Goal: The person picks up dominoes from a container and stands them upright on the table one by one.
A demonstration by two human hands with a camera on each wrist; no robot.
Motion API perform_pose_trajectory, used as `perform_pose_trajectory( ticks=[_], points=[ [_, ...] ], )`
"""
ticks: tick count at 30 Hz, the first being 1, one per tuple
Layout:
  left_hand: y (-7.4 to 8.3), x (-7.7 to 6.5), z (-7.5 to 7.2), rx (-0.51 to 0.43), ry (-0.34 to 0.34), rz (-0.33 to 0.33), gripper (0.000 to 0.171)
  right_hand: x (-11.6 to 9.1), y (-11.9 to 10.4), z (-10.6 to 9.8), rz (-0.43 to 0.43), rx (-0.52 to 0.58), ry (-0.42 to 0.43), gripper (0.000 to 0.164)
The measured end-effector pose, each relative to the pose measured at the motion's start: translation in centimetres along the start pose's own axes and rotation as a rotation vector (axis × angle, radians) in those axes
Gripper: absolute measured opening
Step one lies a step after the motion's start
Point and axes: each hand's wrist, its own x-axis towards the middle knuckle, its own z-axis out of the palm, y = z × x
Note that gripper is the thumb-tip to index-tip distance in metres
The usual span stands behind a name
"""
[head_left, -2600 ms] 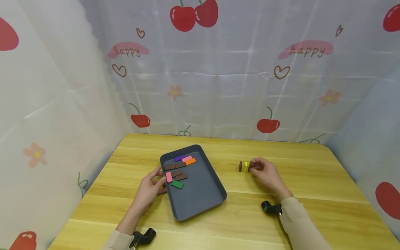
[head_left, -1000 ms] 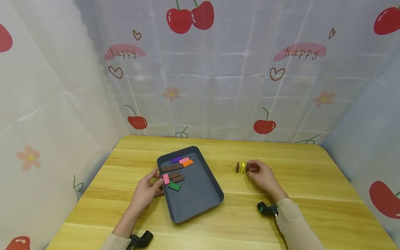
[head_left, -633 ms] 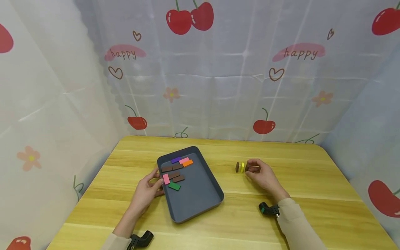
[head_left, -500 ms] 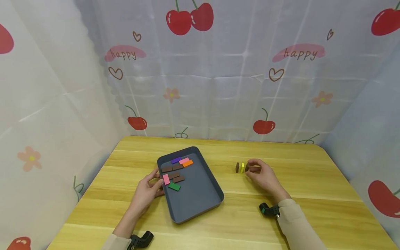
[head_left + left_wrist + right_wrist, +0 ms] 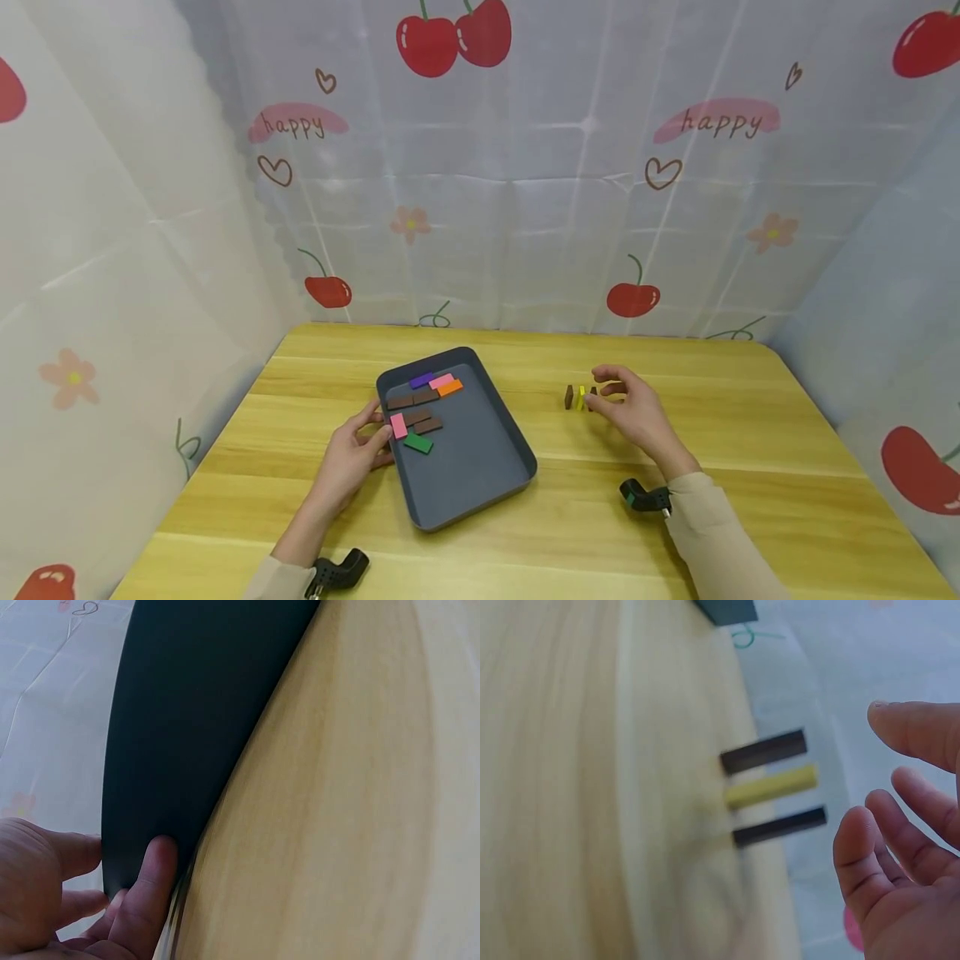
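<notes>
Three small domino-like blocks stand on edge in a row on the table: a brown block (image 5: 569, 397), a yellow block (image 5: 772, 787) and another brown block (image 5: 780, 826). My right hand (image 5: 636, 414) is just to their right, thumb and fingers spread apart, holding nothing. In the right wrist view its fingertips are apart from the blocks. My left hand (image 5: 351, 454) holds the left wall of a dark grey tray (image 5: 472, 492), thumb at the rim and fingers against the outside. Flat in the tray lie several brown blocks (image 5: 425, 397), a green block (image 5: 418, 442) and other coloured ones.
Inside the tray, a purple block (image 5: 422, 381) and an orange block (image 5: 450, 387) lie at the far end, with a pink block (image 5: 398, 426) by the left wall. A cherry-patterned curtain (image 5: 555, 250) rises behind the wooden table (image 5: 585, 533).
My right hand has let go of the right-hand brown block, its thumb and fingers opening around it. The block stays upright beside the yellow one. My left hand stays at the tray.
</notes>
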Motion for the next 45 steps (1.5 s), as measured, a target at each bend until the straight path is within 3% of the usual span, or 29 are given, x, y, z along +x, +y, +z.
perform_pose_trajectory(
  ticks=[7, 18, 24, 45],
  points=[
    [-0.1, 0.0, -0.1, -0.011, -0.004, 0.006, 0.064, 0.8, -1.8, 1.1, -0.027, -0.003, -0.021, 0.046],
    [0.0, 0.1, -0.2, -0.003, 0.003, 0.006, 0.064, 2.2, -5.1, 3.7, -0.071, 0.107, -0.096, 0.043],
    [-0.1, -0.1, 0.0, -0.006, -0.002, -0.004, 0.063, 2.7, -6.7, 5.2, -0.087, 0.107, -0.149, 0.047],
    [0.0, 0.0, -0.1, -0.007, 0.0, -0.005, 0.063, 4.5, -10.7, 11.4, -0.189, 0.107, -0.278, 0.031]
  ],
)
